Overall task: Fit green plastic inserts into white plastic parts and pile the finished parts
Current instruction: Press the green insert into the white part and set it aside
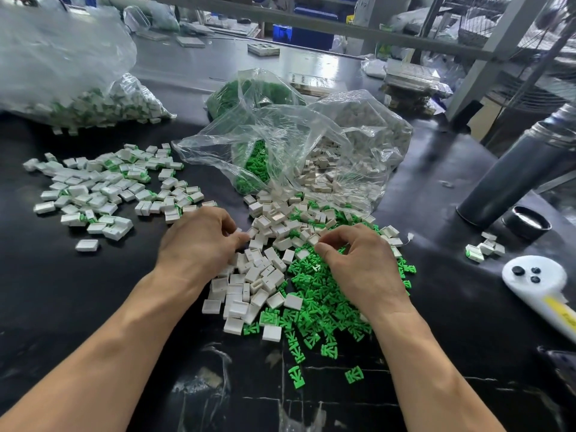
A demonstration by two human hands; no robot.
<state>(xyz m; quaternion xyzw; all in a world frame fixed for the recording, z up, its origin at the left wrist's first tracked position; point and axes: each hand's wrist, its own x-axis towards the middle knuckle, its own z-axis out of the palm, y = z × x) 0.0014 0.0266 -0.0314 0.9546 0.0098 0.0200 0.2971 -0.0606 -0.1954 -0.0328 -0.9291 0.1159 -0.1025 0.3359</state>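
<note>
A grey flask (pixel 511 173) (its cap (pixel 529 222) beside) and a white controller (pixel 536 282).

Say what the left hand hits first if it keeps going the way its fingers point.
Probably the white parts heaped just past the left hand; its fingertips already seem to touch one. Beyond lies the clear bag. Depth is uncertain.
</note>
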